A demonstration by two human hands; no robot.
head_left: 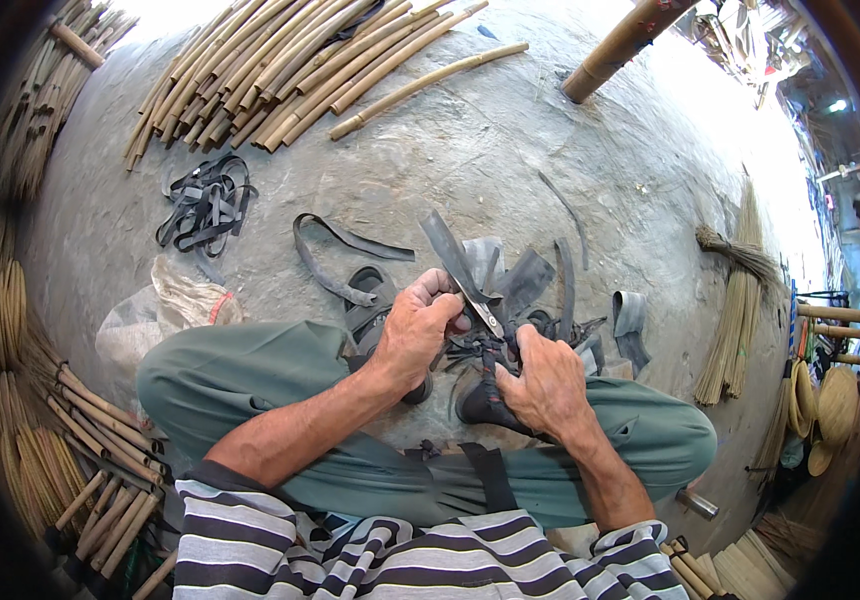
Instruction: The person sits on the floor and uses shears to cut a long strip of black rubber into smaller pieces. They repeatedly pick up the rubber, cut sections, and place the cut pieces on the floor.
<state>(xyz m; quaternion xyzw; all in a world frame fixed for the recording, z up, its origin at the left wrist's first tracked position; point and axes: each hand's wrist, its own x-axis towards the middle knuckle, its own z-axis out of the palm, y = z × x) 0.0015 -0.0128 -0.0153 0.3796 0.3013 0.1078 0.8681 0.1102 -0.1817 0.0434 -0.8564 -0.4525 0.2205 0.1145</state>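
A dark grey rubber strip [447,250] stands up from between the fingertips of my left hand [412,328], which pinches it over my crossed legs. My right hand [550,383] is closed round the dark, wrapped handles of a pair of scissors [491,320]. The metal blades point up and left and meet the strip close to my left fingertips. Whether the blades are parted is hard to see. Beyond my hands lie flat rubber pieces [527,282] and a curled rubber piece [631,325]. A long curved rubber strip [355,238] rests on the floor to the left.
A tangle of black rubber bands [208,205] lies at left, near a pale sack [185,300]. Bamboo poles [290,75] are piled at the far side. A thick bamboo post [618,55] rises at far right. Grass brooms [735,310] lie right; more bundles [5,310] line the left.
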